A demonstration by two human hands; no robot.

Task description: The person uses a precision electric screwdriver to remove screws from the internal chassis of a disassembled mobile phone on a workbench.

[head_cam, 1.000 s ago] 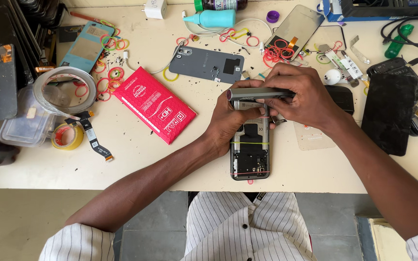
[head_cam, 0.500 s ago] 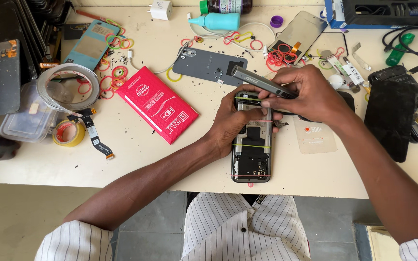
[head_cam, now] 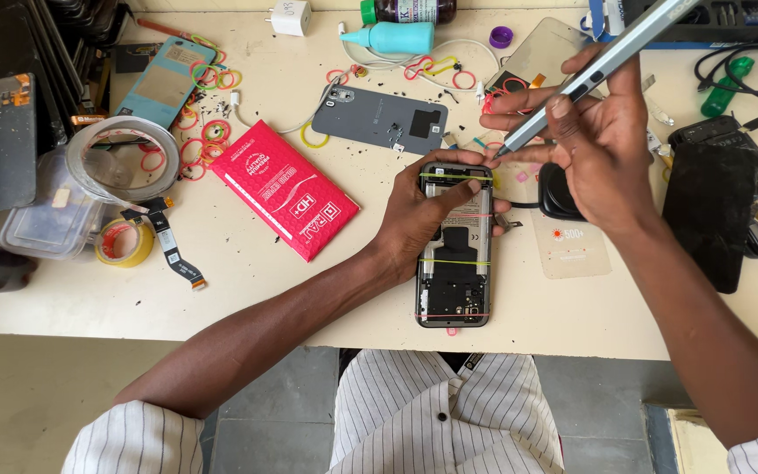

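**Driver tip poised at the top of an opened phone**

The fingers point(head_cam: 572, 114) of the right hand point(head_cam: 603, 154) are closed around a slim grey screwdriver point(head_cam: 603, 66), which slants from the upper right of the frame down to a tip just beside the top edge of the phone point(head_cam: 454, 254). The left hand point(head_cam: 423, 215) lies over the phone's upper left side, fingers curled against its edge and thumb across the top, pinning it flat on the surface point(head_cam: 265, 281).

The phone sits in the centre of the frame with its back off and its insides showing; thin rubber bands point(head_cam: 455, 263) cross it at several heights. Its grey back cover point(head_cam: 379, 118) lies well apart, above and to the left, beside a red packet point(head_cam: 284, 189). A roll of clear tape point(head_cam: 125, 158) and a smaller yellow roll point(head_cam: 125, 241) rest at the left; a dark screen panel point(head_cam: 704, 215) lies at the right.

By the look of it, the step in hand is work on a small fixing near the phone's top edge. The next move would call for seating the tip squarely while the left hand keeps the phone from sliding.
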